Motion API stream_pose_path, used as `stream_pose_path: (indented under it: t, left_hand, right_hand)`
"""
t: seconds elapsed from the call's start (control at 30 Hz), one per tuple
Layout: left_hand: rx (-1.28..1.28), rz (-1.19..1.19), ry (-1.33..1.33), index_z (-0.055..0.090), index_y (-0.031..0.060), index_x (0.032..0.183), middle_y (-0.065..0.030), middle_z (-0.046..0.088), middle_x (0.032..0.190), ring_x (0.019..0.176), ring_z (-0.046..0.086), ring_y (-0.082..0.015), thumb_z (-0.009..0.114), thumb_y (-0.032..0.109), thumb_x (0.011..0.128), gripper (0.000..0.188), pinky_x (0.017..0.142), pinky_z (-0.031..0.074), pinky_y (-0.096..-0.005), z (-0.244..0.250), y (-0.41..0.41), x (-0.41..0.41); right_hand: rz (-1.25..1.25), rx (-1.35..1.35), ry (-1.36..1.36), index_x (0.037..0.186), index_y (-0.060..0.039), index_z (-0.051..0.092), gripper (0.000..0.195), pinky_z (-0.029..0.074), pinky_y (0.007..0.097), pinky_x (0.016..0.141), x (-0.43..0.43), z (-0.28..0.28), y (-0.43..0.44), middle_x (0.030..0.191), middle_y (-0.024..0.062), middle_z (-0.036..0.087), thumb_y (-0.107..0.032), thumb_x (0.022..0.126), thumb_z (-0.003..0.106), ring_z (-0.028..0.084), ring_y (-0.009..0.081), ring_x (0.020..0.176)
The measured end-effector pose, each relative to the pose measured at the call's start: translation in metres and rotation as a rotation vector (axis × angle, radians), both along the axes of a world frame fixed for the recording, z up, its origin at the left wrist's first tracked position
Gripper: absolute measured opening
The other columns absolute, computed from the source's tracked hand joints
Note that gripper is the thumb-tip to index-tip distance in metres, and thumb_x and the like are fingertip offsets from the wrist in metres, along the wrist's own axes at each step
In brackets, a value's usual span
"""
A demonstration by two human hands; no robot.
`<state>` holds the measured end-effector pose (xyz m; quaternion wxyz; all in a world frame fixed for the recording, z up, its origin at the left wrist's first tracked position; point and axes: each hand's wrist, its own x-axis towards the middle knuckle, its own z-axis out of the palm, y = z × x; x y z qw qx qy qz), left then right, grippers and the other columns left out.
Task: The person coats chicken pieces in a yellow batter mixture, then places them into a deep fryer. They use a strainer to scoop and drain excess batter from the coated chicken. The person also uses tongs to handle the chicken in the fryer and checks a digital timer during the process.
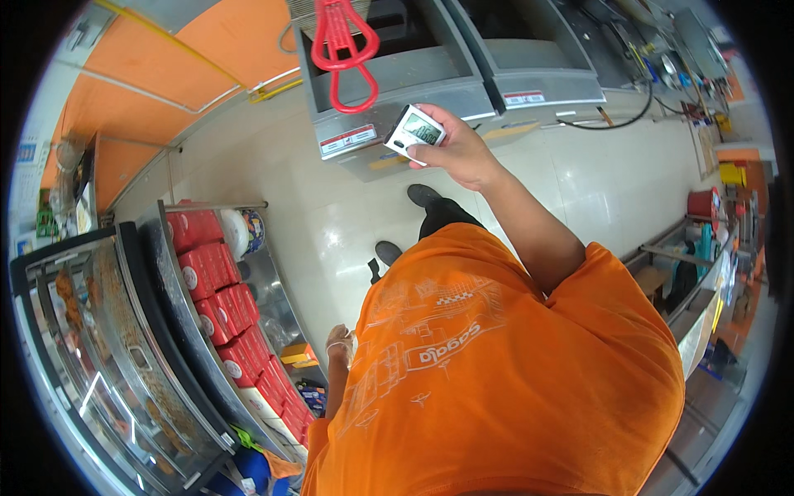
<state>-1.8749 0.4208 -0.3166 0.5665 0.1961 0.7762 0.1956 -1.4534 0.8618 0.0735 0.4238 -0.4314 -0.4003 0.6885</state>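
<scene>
My right hand (456, 146) holds a white digital kitchen timer (415, 135) with a dark edge, its display facing up and the thumb on its face near the buttons. The timer is in front of the steel deep fryer (397, 93), just right of the red looped handles (344, 56) of a fryer basket. My left hand (340, 341) hangs low beside the orange shirt, near the shelf of red boxes. It seems to wear a clear plastic glove; its fingers are partly hidden, and whether it holds anything cannot be told.
A second fryer vat (533, 59) adjoins on the right. At left stand a glass display case (118, 347) with fried food and a steel shelf with stacked red boxes (217, 266). A black hose (614, 126) curves at upper right. A metal rack (676, 260) stands at right.
</scene>
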Motion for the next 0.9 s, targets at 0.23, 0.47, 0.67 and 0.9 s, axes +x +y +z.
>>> stream_pose_path:
  t: [0.23,0.47,0.67,0.9]
  left_hand:
    - [-0.062,-0.718,0.153,0.053,0.0115,0.087,-0.0009,0.049,0.079,0.075,0.045,-0.0133,0.053,0.014,0.096,0.009,0.065,0.042,-0.0318,0.001,0.053,-0.052]
    - [-0.126,-0.886,0.371,0.056,0.0071,0.089,-0.0079,0.056,0.084,0.079,0.054,-0.0226,0.06,0.024,0.093,0.018,0.073,0.047,-0.0352,-0.002,0.113,-0.071]
    - [0.036,-1.92,0.862,0.062,0.008,0.1,-0.0103,0.064,0.102,0.093,0.059,-0.0304,0.055,0.037,0.094,0.03,0.083,0.048,-0.0377,0.033,0.161,-0.06]
    - [-0.222,-1.664,0.585,0.062,0.0057,0.116,-0.0146,0.062,0.12,0.113,0.056,-0.0286,0.053,0.035,0.097,0.036,0.095,0.045,-0.0389,0.042,0.168,0.05]
  right_hand:
    - [-0.233,0.005,-0.122,0.136,0.0004,0.044,0.063,0.057,0.028,0.075,0.025,0.018,-0.061,0.105,0.0092,0.065,0.003,0.079,0.07,0.066,0.0162,0.088]
    - [-0.383,0.086,-0.282,0.13,-0.0021,0.052,0.057,0.053,0.0264,0.079,0.069,0.019,-0.113,0.107,0.0074,0.065,-0.006,0.077,0.074,0.063,0.013,0.092]
    - [-0.409,0.097,-0.198,0.125,-0.0033,0.053,0.053,0.05,0.0284,0.085,0.136,0.026,-0.135,0.107,0.0062,0.064,-0.006,0.077,0.073,0.061,0.0135,0.097]
    - [-0.561,0.176,-0.235,0.12,-0.0035,0.057,0.047,0.05,0.029,0.085,0.253,0.038,-0.168,0.106,0.0064,0.064,-0.006,0.077,0.072,0.062,0.0141,0.098]
